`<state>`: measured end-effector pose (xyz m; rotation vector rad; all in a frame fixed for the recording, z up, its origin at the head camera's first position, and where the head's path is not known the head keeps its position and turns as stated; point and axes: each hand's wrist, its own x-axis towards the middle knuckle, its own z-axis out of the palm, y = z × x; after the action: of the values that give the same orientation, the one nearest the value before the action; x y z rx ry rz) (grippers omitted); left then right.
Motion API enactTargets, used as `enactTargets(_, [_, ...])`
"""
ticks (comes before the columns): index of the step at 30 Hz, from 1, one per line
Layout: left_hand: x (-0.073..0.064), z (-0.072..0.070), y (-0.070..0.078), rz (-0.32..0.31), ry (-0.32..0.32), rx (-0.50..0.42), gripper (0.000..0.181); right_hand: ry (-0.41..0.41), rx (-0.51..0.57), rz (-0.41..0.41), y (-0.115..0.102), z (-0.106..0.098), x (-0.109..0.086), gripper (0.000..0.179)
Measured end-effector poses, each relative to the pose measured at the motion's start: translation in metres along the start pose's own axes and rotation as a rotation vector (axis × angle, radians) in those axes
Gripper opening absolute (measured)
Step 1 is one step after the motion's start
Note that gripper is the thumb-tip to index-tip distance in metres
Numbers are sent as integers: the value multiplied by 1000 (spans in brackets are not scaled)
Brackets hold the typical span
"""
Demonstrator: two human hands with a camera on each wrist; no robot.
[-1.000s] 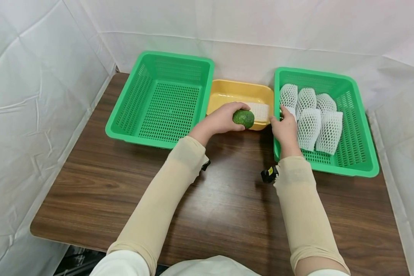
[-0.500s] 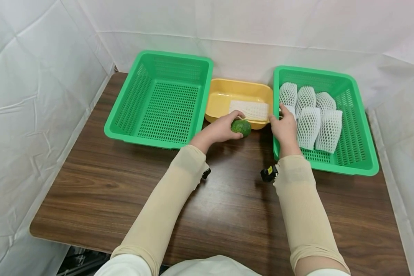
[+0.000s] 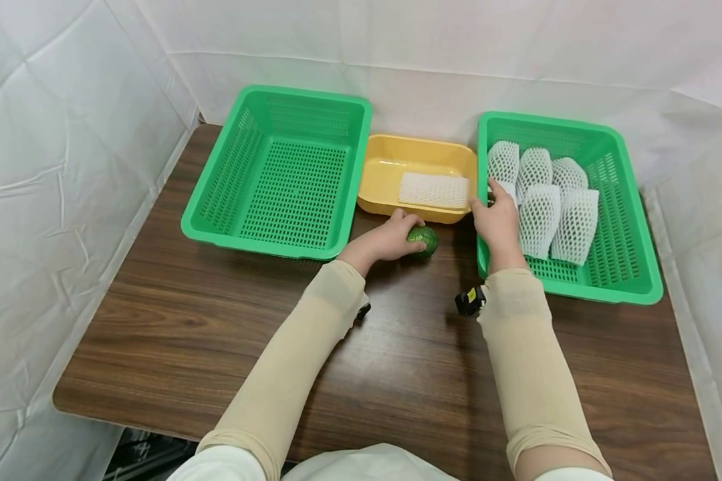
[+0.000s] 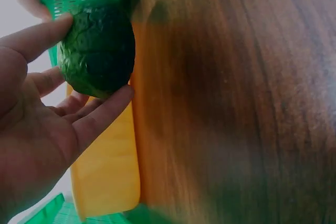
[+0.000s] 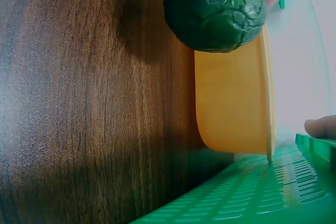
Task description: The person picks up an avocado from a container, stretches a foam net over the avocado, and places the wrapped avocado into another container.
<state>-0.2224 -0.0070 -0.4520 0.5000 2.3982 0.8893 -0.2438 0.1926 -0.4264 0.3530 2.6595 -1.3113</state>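
In the head view my left hand (image 3: 390,239) holds a dark green avocado (image 3: 424,242) over the table, just in front of the yellow tray. Its skin looks shiny and creased in the left wrist view, where thumb and fingers hold the avocado (image 4: 97,51) from opposite sides. My right hand (image 3: 498,226) grips the left rim of the right green basket (image 3: 628,294), thumb outside and fingers inside. Several white foam net sleeves (image 3: 539,220) lie in that basket, their contents mostly hidden. Flat in the yellow tray (image 3: 391,150) lies another white foam net (image 3: 434,191).
A second green basket (image 3: 265,248), with nothing in it, stands left of the yellow tray. Both baskets and the tray sit along the back of the brown wooden table (image 3: 174,334). White sheeting (image 3: 421,100) hangs behind and at the sides.
My left hand has drawn the avocado back toward me, from over the tray's front edge to over the table, uncovering the foam net. The right hand stays at the basket rim.
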Motion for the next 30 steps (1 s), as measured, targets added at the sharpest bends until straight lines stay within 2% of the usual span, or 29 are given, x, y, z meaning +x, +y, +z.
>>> enactTargets(5, [0, 2, -2, -9, 8, 18, 47, 0, -7, 5, 0, 1, 0, 59])
enactTargets(11, [3, 2, -3, -20, 68, 60, 38, -4, -4, 6, -1, 1, 0, 59])
enactTargets(13, [3, 2, -3, -37, 63, 71, 37, -2, -2, 7, -1, 0, 0, 59])
enactTargets(17, [3, 3, -4, -74, 0, 87, 46, -2, -2, 12, 0, 0, 0, 59])
enactTargets(20, [2, 3, -5, -64, -22, 82, 61, 0, -11, 7, 0, 0, 0, 59])
enactTargets(24, [1, 4, -5, -34, -3, 106, 74, 10, -26, -2, -1, -1, 1, 58])
enactTargets(30, [1, 3, -5, -33, 55, 176, 60, 7, -24, 0, -1, 0, 1, 58])
